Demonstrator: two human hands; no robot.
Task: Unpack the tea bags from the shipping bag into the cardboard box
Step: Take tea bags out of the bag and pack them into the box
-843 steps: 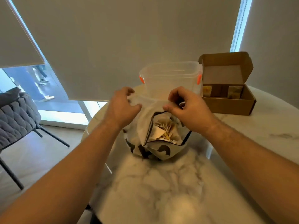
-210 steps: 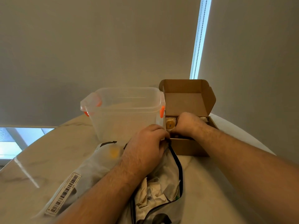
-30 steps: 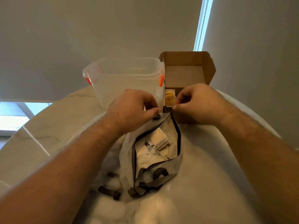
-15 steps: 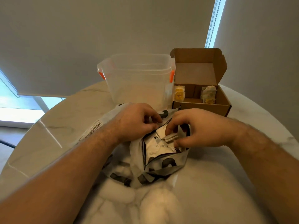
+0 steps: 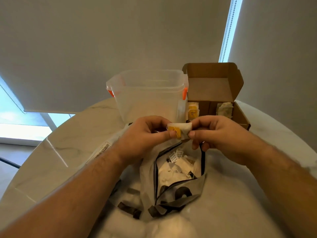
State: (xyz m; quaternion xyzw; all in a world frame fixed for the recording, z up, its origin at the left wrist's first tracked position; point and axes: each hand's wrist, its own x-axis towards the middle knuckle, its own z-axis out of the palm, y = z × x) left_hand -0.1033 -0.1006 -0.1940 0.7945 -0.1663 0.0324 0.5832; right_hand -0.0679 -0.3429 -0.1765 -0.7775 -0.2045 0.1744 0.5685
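Note:
A white tea bag with a yellow tag (image 5: 180,129) is held up above the shipping bag, pinched at its left end by my left hand (image 5: 145,136) and at its right end by my right hand (image 5: 217,134). The grey-white shipping bag (image 5: 149,176) lies open on the table below my hands, with several white tea bags (image 5: 176,165) loose inside. The brown cardboard box (image 5: 240,115) stands open at the back right, lid up, holding a yellow-tagged tea bag (image 5: 193,111) at its left and another tea bag (image 5: 224,109) at its right.
A clear plastic tub with orange clips (image 5: 149,95) stands just left of the box, behind my hands. The round marble table (image 5: 68,143) ends at a curved edge on the left. A window blind and wall rise behind.
My right hand has come up out of the shipping bag with a tea bag. My left hand has let go of the bag's rim and now pinches the tea bag too.

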